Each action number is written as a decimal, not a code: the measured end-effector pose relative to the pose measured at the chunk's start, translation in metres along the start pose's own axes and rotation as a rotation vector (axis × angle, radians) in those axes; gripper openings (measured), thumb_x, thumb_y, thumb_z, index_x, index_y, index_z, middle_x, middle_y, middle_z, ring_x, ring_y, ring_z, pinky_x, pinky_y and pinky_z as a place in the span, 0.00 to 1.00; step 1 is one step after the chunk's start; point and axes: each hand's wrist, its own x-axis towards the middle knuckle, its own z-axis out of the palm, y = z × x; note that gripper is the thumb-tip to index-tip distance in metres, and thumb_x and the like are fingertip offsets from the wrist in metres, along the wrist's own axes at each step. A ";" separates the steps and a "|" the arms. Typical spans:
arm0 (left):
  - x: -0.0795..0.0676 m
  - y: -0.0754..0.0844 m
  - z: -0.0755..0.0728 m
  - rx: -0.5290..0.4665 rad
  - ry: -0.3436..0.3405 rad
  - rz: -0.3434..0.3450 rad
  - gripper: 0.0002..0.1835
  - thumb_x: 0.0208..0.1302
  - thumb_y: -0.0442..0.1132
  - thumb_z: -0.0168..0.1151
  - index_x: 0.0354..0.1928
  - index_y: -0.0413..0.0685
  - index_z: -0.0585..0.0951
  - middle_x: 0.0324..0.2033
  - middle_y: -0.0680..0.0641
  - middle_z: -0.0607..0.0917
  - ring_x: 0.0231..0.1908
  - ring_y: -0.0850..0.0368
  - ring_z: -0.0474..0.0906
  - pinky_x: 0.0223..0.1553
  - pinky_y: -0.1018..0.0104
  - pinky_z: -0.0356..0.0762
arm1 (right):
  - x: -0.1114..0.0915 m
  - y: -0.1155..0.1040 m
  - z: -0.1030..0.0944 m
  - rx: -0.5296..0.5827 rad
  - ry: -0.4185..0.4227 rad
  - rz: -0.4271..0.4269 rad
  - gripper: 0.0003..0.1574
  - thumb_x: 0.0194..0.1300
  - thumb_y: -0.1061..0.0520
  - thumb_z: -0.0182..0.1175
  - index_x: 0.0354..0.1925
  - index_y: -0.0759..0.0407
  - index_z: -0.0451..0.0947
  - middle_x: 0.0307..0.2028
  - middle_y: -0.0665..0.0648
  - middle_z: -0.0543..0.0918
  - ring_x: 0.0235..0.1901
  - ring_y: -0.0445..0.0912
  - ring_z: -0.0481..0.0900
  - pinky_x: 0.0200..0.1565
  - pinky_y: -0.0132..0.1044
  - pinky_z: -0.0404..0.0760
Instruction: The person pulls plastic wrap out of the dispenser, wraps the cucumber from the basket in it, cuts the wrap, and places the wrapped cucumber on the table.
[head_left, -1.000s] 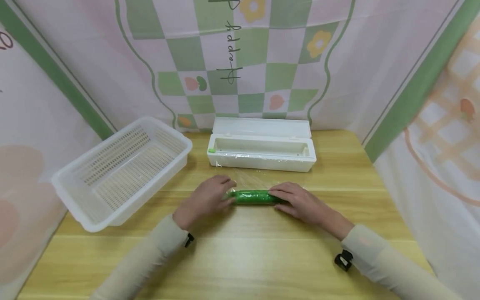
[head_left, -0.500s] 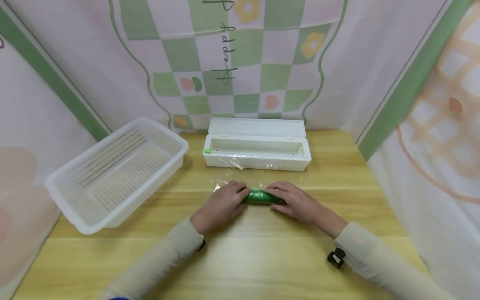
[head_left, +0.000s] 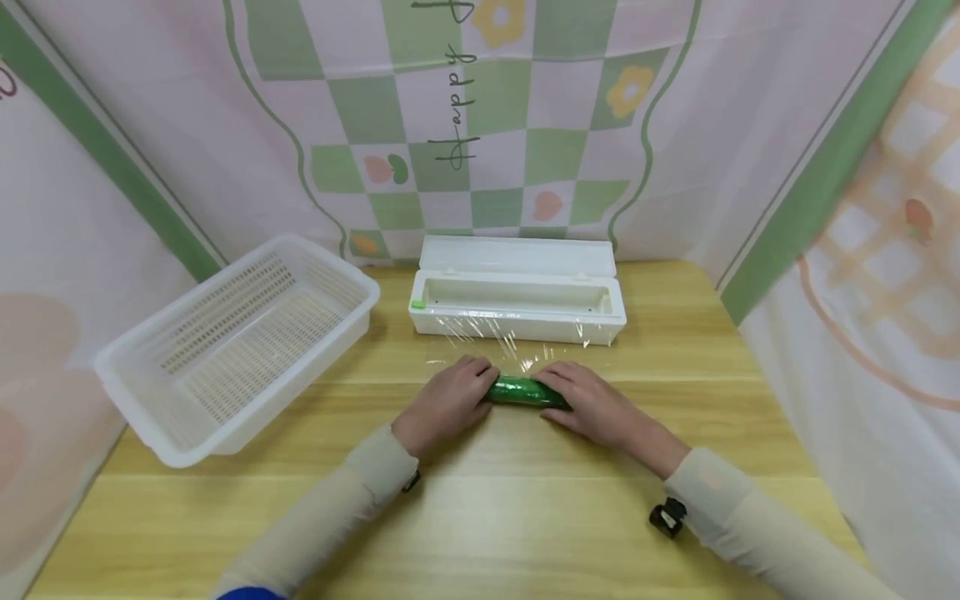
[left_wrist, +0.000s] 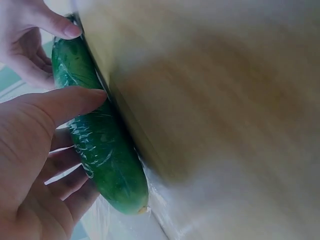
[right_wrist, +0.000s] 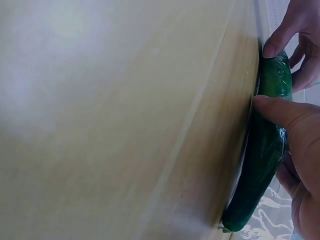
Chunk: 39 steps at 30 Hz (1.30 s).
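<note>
A green cucumber (head_left: pixel 521 391) in shiny cling film lies crosswise on the wooden table between both hands. My left hand (head_left: pixel 450 398) grips its left part; in the left wrist view the thumb is on the near side of the cucumber (left_wrist: pixel 112 160) and the fingers are behind it. My right hand (head_left: pixel 592 402) holds the right part, its thumb over the near side of the cucumber (right_wrist: pixel 257 165) in the right wrist view. Clear cling film (head_left: pixel 513 342) stretches from the cucumber back to the white dispenser box (head_left: pixel 517 325). Palms and fingers hide both cucumber ends in the head view.
The dispenser's lid (head_left: pixel 517 254) stands raised at the back, with a small green slider (head_left: pixel 417 304) at the box's left end. A white perforated basket (head_left: pixel 300 387) stands on the left of the table (head_left: pixel 510 517). Printed cloth (head_left: pixel 495 100) hangs behind and at the sides.
My left hand has moved right from the cucumber's left end and now wraps round it. The right hand stays near its place. Bright creases now show in the film before the box.
</note>
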 end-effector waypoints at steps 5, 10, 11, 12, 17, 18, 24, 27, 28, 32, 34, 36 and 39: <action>0.003 -0.002 0.001 0.030 0.009 -0.013 0.19 0.68 0.40 0.72 0.58 0.41 0.83 0.57 0.43 0.83 0.56 0.48 0.78 0.59 0.57 0.85 | 0.003 -0.002 -0.002 -0.017 -0.014 0.023 0.35 0.62 0.55 0.77 0.64 0.65 0.79 0.59 0.62 0.84 0.60 0.57 0.83 0.66 0.56 0.82; 0.004 -0.005 0.002 0.079 0.037 0.012 0.16 0.68 0.41 0.73 0.54 0.43 0.85 0.52 0.45 0.83 0.52 0.49 0.77 0.56 0.59 0.83 | 0.005 -0.003 -0.002 -0.040 -0.017 0.040 0.33 0.61 0.56 0.78 0.62 0.66 0.80 0.57 0.63 0.85 0.58 0.57 0.84 0.64 0.55 0.84; 0.005 -0.005 0.002 0.074 0.034 0.012 0.15 0.69 0.41 0.73 0.53 0.43 0.86 0.52 0.45 0.83 0.51 0.50 0.76 0.55 0.59 0.83 | 0.005 -0.003 -0.002 -0.046 -0.017 0.041 0.33 0.61 0.56 0.78 0.61 0.65 0.80 0.57 0.63 0.85 0.58 0.57 0.84 0.64 0.55 0.84; 0.005 -0.005 0.002 0.065 0.030 0.012 0.15 0.69 0.40 0.72 0.53 0.43 0.86 0.51 0.45 0.83 0.51 0.50 0.76 0.54 0.60 0.84 | 0.006 -0.003 -0.002 -0.054 -0.014 0.038 0.33 0.61 0.56 0.78 0.61 0.65 0.80 0.57 0.62 0.85 0.57 0.57 0.84 0.63 0.55 0.84; 0.005 -0.008 0.000 -0.001 0.002 0.001 0.15 0.71 0.39 0.71 0.56 0.44 0.85 0.52 0.44 0.82 0.50 0.49 0.77 0.50 0.59 0.86 | 0.007 -0.001 -0.003 -0.073 0.001 0.035 0.33 0.59 0.55 0.79 0.60 0.64 0.81 0.57 0.62 0.83 0.58 0.57 0.82 0.64 0.55 0.84; 0.005 -0.008 0.000 -0.012 -0.003 -0.001 0.16 0.70 0.39 0.71 0.56 0.45 0.84 0.52 0.44 0.82 0.50 0.48 0.78 0.50 0.58 0.86 | 0.008 0.000 -0.003 -0.078 0.004 0.036 0.33 0.59 0.55 0.80 0.60 0.64 0.82 0.57 0.62 0.83 0.59 0.57 0.82 0.64 0.56 0.83; 0.009 -0.013 -0.003 -0.122 -0.077 -0.030 0.21 0.70 0.41 0.72 0.62 0.45 0.82 0.53 0.43 0.83 0.52 0.46 0.80 0.56 0.54 0.84 | 0.010 0.003 -0.005 -0.097 -0.027 0.073 0.33 0.60 0.52 0.79 0.60 0.63 0.83 0.53 0.61 0.82 0.53 0.54 0.80 0.57 0.52 0.85; 0.010 -0.016 -0.004 -0.210 -0.093 -0.043 0.23 0.70 0.40 0.71 0.63 0.41 0.79 0.54 0.41 0.83 0.54 0.45 0.80 0.61 0.52 0.82 | 0.010 0.002 -0.006 -0.078 -0.069 0.109 0.33 0.63 0.51 0.77 0.62 0.63 0.82 0.50 0.60 0.83 0.49 0.51 0.80 0.53 0.50 0.86; 0.010 -0.017 -0.005 -0.236 -0.094 -0.045 0.23 0.70 0.40 0.71 0.62 0.40 0.79 0.54 0.41 0.84 0.54 0.45 0.80 0.62 0.51 0.82 | 0.010 0.003 -0.007 -0.071 -0.080 0.121 0.33 0.64 0.50 0.76 0.63 0.62 0.81 0.51 0.60 0.83 0.49 0.52 0.81 0.55 0.51 0.86; 0.010 -0.020 -0.006 -0.296 -0.100 -0.058 0.17 0.70 0.39 0.71 0.55 0.39 0.78 0.50 0.41 0.85 0.53 0.45 0.81 0.63 0.51 0.81 | 0.011 0.004 -0.008 -0.033 -0.095 0.158 0.33 0.65 0.48 0.75 0.61 0.62 0.80 0.53 0.61 0.85 0.53 0.54 0.83 0.59 0.55 0.85; 0.011 -0.020 -0.007 -0.299 -0.108 -0.065 0.15 0.71 0.40 0.70 0.52 0.41 0.78 0.48 0.43 0.84 0.51 0.47 0.80 0.60 0.52 0.81 | 0.012 0.004 -0.008 -0.016 -0.101 0.171 0.31 0.65 0.47 0.75 0.59 0.61 0.80 0.53 0.60 0.86 0.54 0.55 0.84 0.60 0.56 0.85; 0.011 -0.021 -0.007 -0.301 -0.115 -0.071 0.14 0.72 0.40 0.69 0.52 0.41 0.79 0.48 0.43 0.83 0.50 0.48 0.80 0.59 0.52 0.82 | 0.013 0.005 -0.009 -0.001 -0.107 0.180 0.28 0.65 0.47 0.75 0.56 0.60 0.81 0.51 0.59 0.87 0.52 0.53 0.84 0.59 0.55 0.85; 0.011 -0.021 -0.006 -0.318 -0.119 -0.086 0.15 0.72 0.40 0.69 0.53 0.40 0.79 0.51 0.43 0.79 0.50 0.50 0.77 0.58 0.54 0.82 | 0.015 0.004 -0.011 -0.001 -0.116 0.185 0.27 0.65 0.46 0.75 0.55 0.60 0.83 0.50 0.58 0.86 0.51 0.52 0.83 0.58 0.54 0.86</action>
